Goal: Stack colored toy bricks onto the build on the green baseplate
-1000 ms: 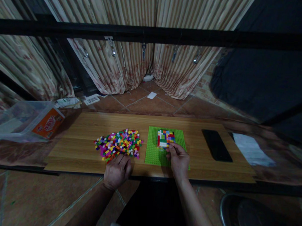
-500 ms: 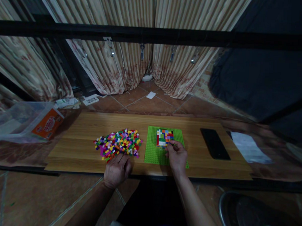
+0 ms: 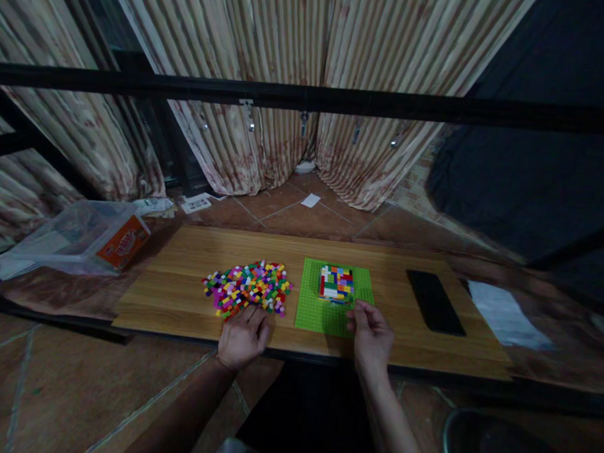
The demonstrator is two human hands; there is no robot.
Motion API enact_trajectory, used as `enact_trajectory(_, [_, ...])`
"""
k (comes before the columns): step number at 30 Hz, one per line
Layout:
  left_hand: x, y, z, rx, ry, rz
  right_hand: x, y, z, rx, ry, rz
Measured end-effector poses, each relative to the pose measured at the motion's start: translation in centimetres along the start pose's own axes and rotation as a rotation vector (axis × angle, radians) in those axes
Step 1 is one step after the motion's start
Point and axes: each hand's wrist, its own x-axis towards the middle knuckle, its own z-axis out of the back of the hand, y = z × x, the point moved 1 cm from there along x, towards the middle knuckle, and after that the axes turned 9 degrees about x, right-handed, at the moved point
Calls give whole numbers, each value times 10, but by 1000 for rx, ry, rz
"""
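Note:
A heap of small multicoloured toy bricks (image 3: 249,284) lies loose on the wooden table. My left hand (image 3: 244,336) rests at its near edge, fingers curled under; whatever they may hold is hidden. To the right is a green studded baseplate (image 3: 311,314), bearing a compact block of joined bricks (image 3: 336,283) with a patchwork top of white, red, blue, orange and other colours. My right hand (image 3: 371,330) is over the plate's near right part, just off the block's corner. Its thumb and forefinger are drawn together, and anything between them is too small to make out.
A black phone-like slab (image 3: 435,302) lies on the table (image 3: 180,268) right of the baseplate. Beyond the right end is a white paper sheet (image 3: 508,314). A clear plastic bin (image 3: 76,243) with an orange label stands left. A dark rail (image 3: 307,98) crosses before the curtains.
My right hand has drawn back from the brick block, toward me and to the right. My left hand stays at the heap's near edge. The whole view has shifted slightly.

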Motion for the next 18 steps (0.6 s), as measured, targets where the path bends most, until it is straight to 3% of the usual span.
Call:
enact_trajectory(3, [-1,0,-1,-1,16,8,-15,-2,1,-84,98,10])
enact_trajectory(8, [-2,0,-2,-6,23,7,-36,-11,-16,-294,370,56])
enact_trajectory(18, [-3,-2,-2,4,19,5,-21,-18,-83,-733,700,468])
